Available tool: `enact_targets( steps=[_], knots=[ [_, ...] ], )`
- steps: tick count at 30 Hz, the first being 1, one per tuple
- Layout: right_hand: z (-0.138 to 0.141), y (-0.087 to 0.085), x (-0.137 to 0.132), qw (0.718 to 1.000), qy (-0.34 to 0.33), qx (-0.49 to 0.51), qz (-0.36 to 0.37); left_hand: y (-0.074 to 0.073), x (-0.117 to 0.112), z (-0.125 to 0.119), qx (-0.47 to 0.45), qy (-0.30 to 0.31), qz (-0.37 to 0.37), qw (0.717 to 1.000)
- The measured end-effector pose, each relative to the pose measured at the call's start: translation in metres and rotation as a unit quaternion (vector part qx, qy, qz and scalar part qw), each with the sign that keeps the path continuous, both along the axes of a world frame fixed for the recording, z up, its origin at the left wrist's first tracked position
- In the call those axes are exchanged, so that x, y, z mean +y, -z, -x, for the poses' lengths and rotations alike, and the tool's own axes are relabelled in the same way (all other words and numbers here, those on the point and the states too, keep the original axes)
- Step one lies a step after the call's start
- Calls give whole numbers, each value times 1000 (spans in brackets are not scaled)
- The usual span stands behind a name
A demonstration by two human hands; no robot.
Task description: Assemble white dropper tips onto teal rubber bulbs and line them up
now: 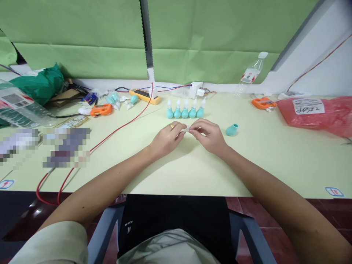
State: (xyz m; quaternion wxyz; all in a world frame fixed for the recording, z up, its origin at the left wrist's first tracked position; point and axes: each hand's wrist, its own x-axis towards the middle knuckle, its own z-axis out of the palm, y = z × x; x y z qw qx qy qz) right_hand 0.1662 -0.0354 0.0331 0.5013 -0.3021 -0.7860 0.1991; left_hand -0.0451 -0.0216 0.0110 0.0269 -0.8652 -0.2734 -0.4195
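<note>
Both hands meet over the middle of the table, pinching a small whitish translucent piece, which looks like a nozzle tip. My left hand, with a ring on one finger, grips its left end; my right hand grips the right end. The fingers cover most of the piece. Just beyond the hands stands a row of several turquoise bulbs with white nozzles, all upright. To the right of my right hand, a turquoise bulb without a nozzle lies tilted on the table, its mouth pointing up and right.
On the right are a red plastic bag, an orange tool and a clear bottle. To the left lie an orange-handled tool, a yellow power strip and a large plastic bottle. A red cable crosses the table.
</note>
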Motion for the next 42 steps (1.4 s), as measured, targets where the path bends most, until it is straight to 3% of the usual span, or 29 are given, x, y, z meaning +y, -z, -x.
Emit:
enact_targets(
  steps=[7, 12, 15, 18, 23, 29, 36, 42],
  knots=[
    [-1, 3, 3, 993, -11, 58, 102, -4, -1, 1, 32, 8, -32, 999],
    [-6, 3, 8, 999, -1, 22, 43, -6, -2, 1, 33, 10, -51, 998],
    [-7, 1, 7, 997, -45, 29, 58, -8, -3, 0, 18, 27, -73, 997],
    [-6, 0, 6, 985, -99, 42, 138, -9, -3, 0, 8, 51, -86, 995],
    [-1, 0, 1, 962, -117, 98, 226, -11, -5, 0, 10, 69, -45, 997],
    [5, -4, -6, 961, -117, 125, 218, -18, -14, -5, -45, 96, -14, 994],
    [3, -9, -8, 959, -140, 116, 217, -25, -23, -10, -144, 121, 137, 973],
    [3, -11, -11, 962, -149, 116, 198, -28, -25, -9, -163, 138, 183, 960]
  ],
)
